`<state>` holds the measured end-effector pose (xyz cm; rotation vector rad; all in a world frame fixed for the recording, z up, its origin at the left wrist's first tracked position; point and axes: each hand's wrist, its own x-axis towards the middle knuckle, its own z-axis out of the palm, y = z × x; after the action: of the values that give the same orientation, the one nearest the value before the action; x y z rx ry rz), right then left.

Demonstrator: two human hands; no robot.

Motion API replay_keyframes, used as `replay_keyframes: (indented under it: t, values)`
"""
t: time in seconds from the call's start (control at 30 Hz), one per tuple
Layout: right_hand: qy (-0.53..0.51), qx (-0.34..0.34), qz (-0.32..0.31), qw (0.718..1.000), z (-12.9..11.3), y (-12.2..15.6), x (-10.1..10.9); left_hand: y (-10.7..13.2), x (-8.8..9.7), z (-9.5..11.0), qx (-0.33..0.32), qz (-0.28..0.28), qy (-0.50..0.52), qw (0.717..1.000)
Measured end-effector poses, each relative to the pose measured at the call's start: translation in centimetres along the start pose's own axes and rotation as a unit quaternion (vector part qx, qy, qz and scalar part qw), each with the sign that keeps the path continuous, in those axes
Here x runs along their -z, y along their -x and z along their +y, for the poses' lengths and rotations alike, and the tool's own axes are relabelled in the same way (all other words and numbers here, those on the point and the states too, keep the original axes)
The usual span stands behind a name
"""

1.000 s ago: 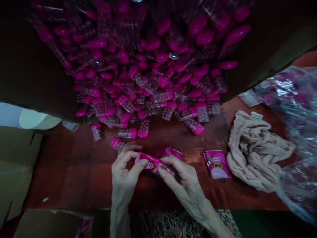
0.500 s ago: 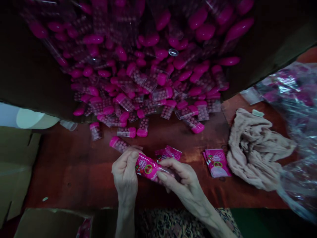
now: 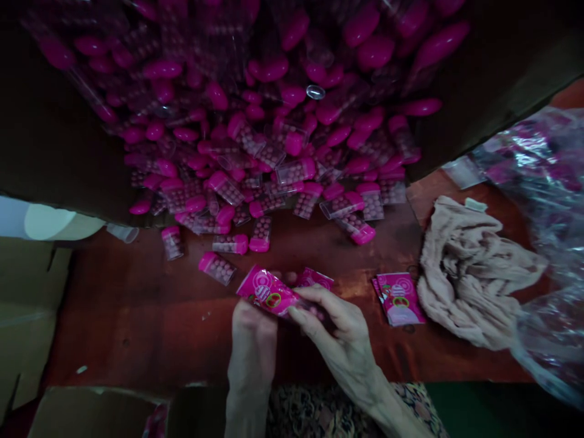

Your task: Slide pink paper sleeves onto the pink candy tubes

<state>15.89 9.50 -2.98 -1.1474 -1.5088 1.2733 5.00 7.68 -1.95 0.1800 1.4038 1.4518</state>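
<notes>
My right hand (image 3: 335, 325) is closed around a clear tube of pink candy balls (image 3: 317, 312), thumb in front and fingers behind. A shiny pink printed wrapper sleeve (image 3: 269, 292) sits over the tube's left part, and its flat end points up to the left. My left hand (image 3: 255, 328) is just below the sleeve, smeared by motion. Most of its fingers are hidden behind the sleeve, so I cannot tell its grip. Behind the hands lies another pink wrapper (image 3: 317, 278). A loose pink-capped candy tube (image 3: 218, 268) rests to the upper left of the sleeve.
A big heap of pink-capped candy tubes (image 3: 274, 152) spills from a dark box (image 3: 483, 79). To the right are stacked pink wrappers (image 3: 401, 298), a crumpled beige cloth (image 3: 465, 274) and a clear plastic bag (image 3: 552, 243). An open cardboard box (image 3: 91, 410) stands at lower left.
My left hand has left the sleeve's left end and moved right and down beneath it. The sleeve's flat end now shows uncovered. My right hand still holds the tube.
</notes>
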Motion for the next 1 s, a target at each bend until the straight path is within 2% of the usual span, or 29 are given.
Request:
replay_keyframes:
  t: [0.1, 0.2, 0.27, 0.33, 0.4, 0.5, 0.57, 0.7, 0.87, 1.0]
  values:
    - [-0.009, -0.053, -0.029, 0.998, 0.1, -0.1, 0.2, 0.1, -0.3, -0.3, 0.041, -0.035, 0.033, 0.998]
    - [-0.001, -0.123, -0.095, 0.988, -0.1, 0.1, 0.4, -0.4, -0.6, 0.0, 0.027, -0.019, 0.068, 0.997]
    - [0.018, -0.132, -0.113, 0.985, -0.3, 0.5, 0.2, -0.6, -0.8, 0.3, 0.014, -0.027, 0.065, 0.997]
    - [0.040, -0.111, -0.089, 0.989, -0.6, 1.0, -0.2, -0.5, -1.0, 0.6, 0.016, -0.051, 0.054, 0.997]
    - [0.070, -0.072, -0.037, 0.994, -1.0, 1.5, -0.7, -0.1, -1.4, 0.7, 0.035, -0.067, 0.048, 0.996]
    - [0.115, -0.021, 0.027, 0.993, -1.5, 2.1, -1.5, 0.9, -2.0, 0.5, 0.064, -0.069, 0.054, 0.994]
    - [0.137, -0.012, 0.044, 0.990, -1.8, 2.4, -1.7, 1.6, -2.2, 0.3, 0.068, -0.067, 0.058, 0.994]
    - [0.131, -0.020, 0.039, 0.990, -2.0, 2.4, -1.7, 2.2, -1.9, 0.4, 0.077, -0.075, 0.064, 0.992]
    - [0.123, -0.028, 0.003, 0.992, -2.0, 2.2, -1.6, 1.3, -1.2, 1.3, 0.061, -0.102, 0.075, 0.990]
    - [0.081, -0.054, -0.005, 0.995, -2.7, 1.9, -1.6, 0.8, -1.5, 1.5, 0.058, -0.104, 0.073, 0.990]
